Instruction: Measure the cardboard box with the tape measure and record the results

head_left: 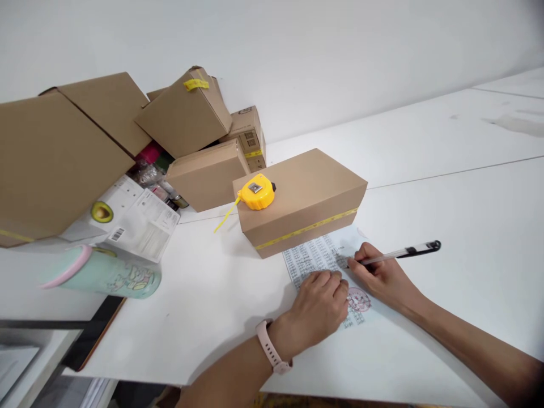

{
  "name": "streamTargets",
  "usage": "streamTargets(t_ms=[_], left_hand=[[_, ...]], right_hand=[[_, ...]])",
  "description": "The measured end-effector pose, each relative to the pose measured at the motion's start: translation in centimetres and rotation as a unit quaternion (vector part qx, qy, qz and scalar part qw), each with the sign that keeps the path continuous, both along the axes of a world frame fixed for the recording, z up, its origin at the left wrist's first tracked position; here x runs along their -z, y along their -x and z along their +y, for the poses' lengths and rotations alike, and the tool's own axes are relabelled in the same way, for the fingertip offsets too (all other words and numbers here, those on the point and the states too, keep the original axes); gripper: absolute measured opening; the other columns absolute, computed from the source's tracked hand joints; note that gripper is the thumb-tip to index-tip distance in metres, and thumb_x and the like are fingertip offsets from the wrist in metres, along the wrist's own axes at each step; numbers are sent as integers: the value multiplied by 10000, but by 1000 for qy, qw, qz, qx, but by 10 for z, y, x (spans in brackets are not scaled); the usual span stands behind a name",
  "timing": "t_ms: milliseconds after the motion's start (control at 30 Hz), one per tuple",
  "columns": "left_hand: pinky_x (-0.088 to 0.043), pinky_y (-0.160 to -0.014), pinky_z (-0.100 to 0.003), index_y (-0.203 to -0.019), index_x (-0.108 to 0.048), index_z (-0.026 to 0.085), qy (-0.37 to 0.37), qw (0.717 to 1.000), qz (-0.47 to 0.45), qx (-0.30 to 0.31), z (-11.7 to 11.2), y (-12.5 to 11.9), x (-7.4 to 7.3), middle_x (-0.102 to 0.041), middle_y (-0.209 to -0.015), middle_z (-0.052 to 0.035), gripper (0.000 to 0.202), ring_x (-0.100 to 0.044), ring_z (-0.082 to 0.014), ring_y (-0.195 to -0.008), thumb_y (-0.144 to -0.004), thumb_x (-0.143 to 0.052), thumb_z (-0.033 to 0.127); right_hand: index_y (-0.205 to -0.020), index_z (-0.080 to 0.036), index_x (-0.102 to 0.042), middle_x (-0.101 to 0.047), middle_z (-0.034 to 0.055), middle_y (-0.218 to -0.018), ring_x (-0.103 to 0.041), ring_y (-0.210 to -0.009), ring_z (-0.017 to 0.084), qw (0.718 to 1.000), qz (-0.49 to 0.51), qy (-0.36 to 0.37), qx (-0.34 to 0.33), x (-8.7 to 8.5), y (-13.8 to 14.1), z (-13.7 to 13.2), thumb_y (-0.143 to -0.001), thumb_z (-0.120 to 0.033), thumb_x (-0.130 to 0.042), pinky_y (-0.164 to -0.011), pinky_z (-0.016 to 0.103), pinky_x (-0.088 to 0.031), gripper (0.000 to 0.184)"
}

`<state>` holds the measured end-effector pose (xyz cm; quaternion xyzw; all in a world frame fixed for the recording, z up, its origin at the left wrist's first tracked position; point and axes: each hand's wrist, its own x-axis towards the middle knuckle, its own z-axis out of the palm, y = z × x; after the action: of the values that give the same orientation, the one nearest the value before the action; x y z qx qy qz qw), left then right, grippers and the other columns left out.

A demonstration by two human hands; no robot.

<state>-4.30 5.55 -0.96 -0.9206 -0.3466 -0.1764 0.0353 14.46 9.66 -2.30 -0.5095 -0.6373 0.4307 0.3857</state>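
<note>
A printed sheet of paper (312, 255) with a round red stamp lies on the white table. My right hand (380, 277) grips a clear-barrelled pen with black ends (419, 249), its tip down at the sheet. On the paper's lower part rests my left hand (321, 303), fingers curled in and close together; their undersides are hidden. Just beyond both hands sits a closed cardboard box (310, 192) with yellow tape along its side, covering the sheet's far edge. A yellow tape measure (257, 191) lies on this box, a short length of its blade sticking out.
Several cardboard boxes (182, 113) are stacked at the back left against the wall. A mint-green tumbler with a pink rim (114, 275) stands at the left. Behind it is a white carton with an avocado picture (140, 221). Papers lie on a lower shelf (38, 362) at bottom left.
</note>
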Motion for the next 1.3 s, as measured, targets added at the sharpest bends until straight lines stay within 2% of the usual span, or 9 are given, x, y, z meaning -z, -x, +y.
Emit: streamTargets(t_ms=[300,733,1300], left_hand=[[-512,-911,-363,-1144,-589,86,7,1000,6,-7,-1,-1,2,-667,-1119,-124,256,-605,-237,-1082,-959,-486,229],[-515,-892,-359,-1120,-595,90,0,1000,1,-12,-1,-2,4,-667,-1119,-114,241,-607,-236,-1038,-959,-474,223],[-514,-919,-359,-1127,-602,95,2,1000,2,-11,-2,-1,4,-669,-1143,-116,252,-612,-235,-1049,-964,-470,235]], right_hand=[[-709,-243,-382,-324,-69,-584,-276,-532,105,999,-35,-24,-8,-1,1,0,-900,-355,-556,-477,264,-245,281],[-702,-248,-364,-308,-75,-574,-277,-514,104,998,-55,-42,-13,-1,2,0,-882,-339,-558,-469,262,-242,280],[-708,-251,-374,-291,-79,-579,-269,-520,107,999,-32,-3,7,-4,2,-1,-831,-297,-603,-472,265,-231,263]])
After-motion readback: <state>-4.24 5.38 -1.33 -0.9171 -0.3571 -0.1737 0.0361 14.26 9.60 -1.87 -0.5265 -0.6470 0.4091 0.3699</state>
